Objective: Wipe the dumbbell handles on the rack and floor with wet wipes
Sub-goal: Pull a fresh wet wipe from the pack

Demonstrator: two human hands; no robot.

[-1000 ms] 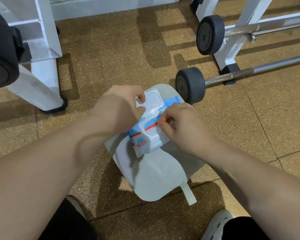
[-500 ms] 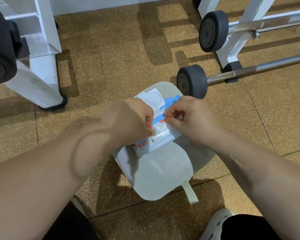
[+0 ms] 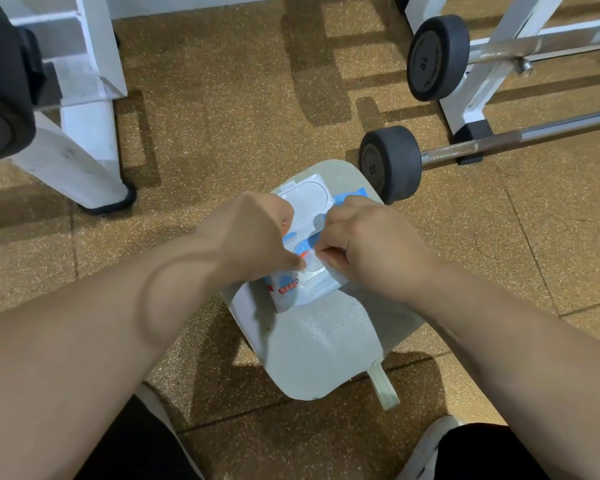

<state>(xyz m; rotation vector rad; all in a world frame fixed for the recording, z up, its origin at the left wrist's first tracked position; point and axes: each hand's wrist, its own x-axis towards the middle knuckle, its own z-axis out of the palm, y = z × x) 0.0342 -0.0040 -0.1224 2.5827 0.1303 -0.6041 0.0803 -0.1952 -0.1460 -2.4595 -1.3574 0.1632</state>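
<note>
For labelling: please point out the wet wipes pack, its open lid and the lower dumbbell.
wet wipes pack (image 3: 288, 292): head view, printed corner.
open lid (image 3: 307, 199): head view, flap centre.
lower dumbbell (image 3: 390, 164): head view, end disc.

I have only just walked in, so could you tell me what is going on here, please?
A person crouches over a pack of wet wipes lying on a grey pad on the floor. Its flip lid stands open. The left hand and the right hand both pinch at the pack's opening, apparently to draw out a wipe; none is free yet. The floor dumbbell and the rack dumbbell, on its white rack, are untouched.
</note>
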